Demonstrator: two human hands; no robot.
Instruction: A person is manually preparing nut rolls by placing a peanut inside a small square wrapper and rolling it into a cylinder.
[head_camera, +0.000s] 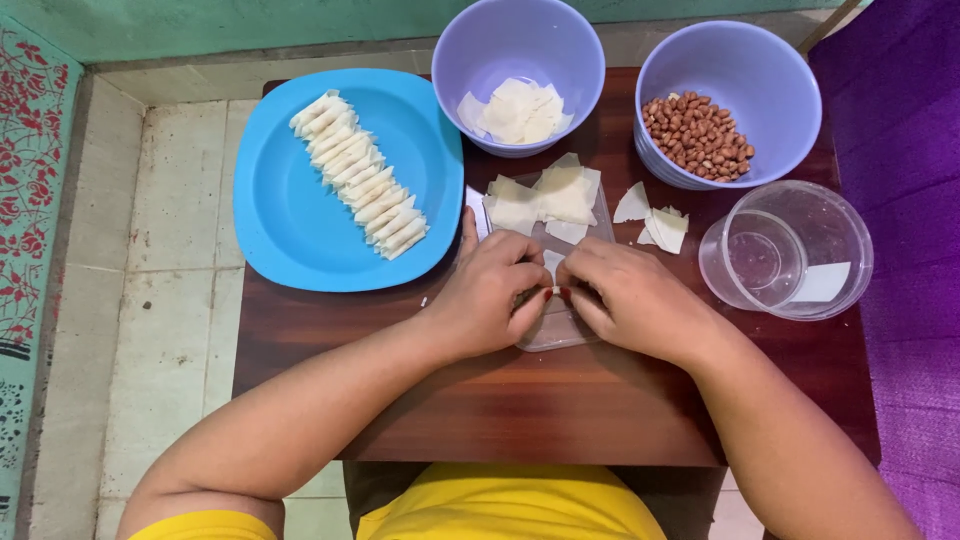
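My left hand (487, 292) and my right hand (625, 297) meet over a clear plastic sheet (556, 330) on a small brown wooden table (520, 400). Together their fingertips pinch a small pale pastry wrapper (552, 268), rolling or folding it; its inside is hidden. Just beyond the fingers lie a few flat square wrappers (545, 198) on the sheet. A round blue plate (290, 215) at the left carries a long row of several finished pale rolls (362, 176).
A lilac bowl (518, 40) at the back holds cut wrappers. Another lilac bowl (765, 75) at the back right holds peanuts (698, 133). A clear empty plastic container (790, 250) stands right, with wrapper scraps (655, 220) beside it. Tiled floor lies left, purple cloth right.
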